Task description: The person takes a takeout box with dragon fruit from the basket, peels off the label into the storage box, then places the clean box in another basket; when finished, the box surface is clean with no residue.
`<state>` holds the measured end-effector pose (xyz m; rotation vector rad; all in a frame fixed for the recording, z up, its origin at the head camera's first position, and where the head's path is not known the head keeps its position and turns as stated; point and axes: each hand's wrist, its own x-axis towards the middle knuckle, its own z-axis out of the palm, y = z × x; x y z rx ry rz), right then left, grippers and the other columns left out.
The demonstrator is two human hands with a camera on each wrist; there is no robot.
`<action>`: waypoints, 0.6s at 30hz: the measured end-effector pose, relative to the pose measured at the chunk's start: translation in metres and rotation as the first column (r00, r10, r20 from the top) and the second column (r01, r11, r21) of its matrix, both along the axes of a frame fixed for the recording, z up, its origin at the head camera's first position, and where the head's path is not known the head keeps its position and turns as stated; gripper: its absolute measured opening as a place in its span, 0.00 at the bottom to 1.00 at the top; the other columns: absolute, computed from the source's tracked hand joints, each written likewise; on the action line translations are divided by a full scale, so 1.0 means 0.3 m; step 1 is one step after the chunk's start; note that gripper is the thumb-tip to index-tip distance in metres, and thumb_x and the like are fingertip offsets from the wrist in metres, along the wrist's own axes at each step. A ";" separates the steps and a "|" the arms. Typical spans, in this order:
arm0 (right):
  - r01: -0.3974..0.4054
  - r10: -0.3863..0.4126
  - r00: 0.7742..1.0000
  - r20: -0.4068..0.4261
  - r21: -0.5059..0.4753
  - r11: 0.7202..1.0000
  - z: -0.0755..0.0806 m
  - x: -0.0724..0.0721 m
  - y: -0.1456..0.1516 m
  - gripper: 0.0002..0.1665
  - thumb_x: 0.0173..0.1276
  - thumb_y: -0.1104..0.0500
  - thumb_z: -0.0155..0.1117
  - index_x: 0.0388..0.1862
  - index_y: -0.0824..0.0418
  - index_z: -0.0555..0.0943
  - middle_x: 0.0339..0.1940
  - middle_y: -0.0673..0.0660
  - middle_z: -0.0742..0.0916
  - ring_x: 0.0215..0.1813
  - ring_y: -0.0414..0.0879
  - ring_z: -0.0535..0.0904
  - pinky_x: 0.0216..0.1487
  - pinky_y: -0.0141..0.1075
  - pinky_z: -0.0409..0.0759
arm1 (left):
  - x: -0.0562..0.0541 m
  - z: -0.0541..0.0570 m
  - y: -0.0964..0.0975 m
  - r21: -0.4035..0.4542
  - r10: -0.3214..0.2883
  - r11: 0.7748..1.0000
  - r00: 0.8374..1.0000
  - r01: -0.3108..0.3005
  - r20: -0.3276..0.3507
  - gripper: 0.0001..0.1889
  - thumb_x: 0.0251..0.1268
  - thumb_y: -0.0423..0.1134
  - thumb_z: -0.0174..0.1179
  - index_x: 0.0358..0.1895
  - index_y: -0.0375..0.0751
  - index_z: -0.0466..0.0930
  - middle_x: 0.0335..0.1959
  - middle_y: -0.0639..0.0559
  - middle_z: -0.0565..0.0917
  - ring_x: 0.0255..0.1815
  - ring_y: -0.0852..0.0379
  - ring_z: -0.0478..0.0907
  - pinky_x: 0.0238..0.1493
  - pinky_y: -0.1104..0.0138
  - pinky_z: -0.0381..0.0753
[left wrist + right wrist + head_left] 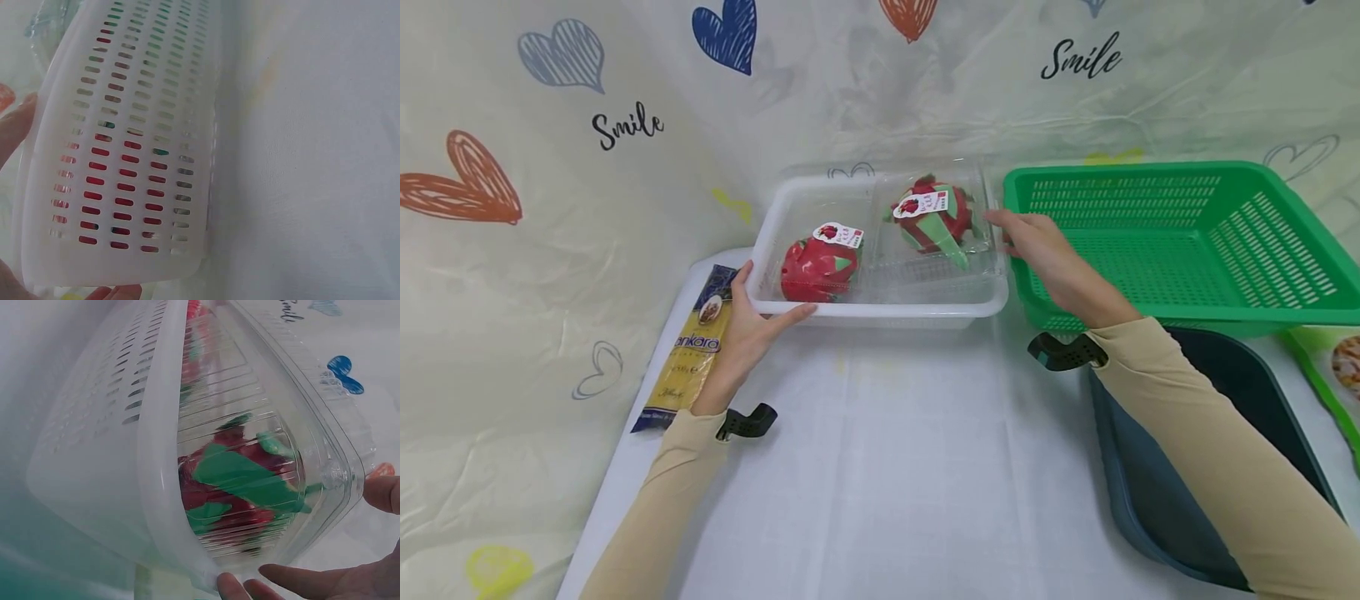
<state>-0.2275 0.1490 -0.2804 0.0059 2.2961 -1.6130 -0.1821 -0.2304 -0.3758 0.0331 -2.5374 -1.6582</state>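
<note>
Head — hands (745, 337) (1056, 262) at white basket's edges (887, 310)

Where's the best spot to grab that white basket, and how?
Probably by the rim of the white basket at both short ends, coming from left and right and hooking under: it's long, its lip flares outward, and the clear box reaches past the back edge.

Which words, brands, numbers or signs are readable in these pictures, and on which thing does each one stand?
"Smile": on the wall covering, twice in the head view.
"ankara": on the yellow packet; its smaller print is too blurred to read.
White labels over the two dragon fruits: print too small to read.
</note>
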 end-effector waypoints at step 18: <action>-0.037 0.026 0.995 -0.091 -0.127 0.991 -0.023 0.008 -0.006 0.51 0.79 0.36 0.54 0.89 0.50 0.44 0.87 0.56 0.54 0.86 0.53 0.50 0.84 0.52 0.49 | 0.003 0.001 0.001 0.007 -0.007 1.000 1.000 0.007 -0.005 0.58 0.63 0.44 0.74 0.85 0.46 0.39 0.82 0.43 0.53 0.81 0.46 0.53 0.79 0.42 0.60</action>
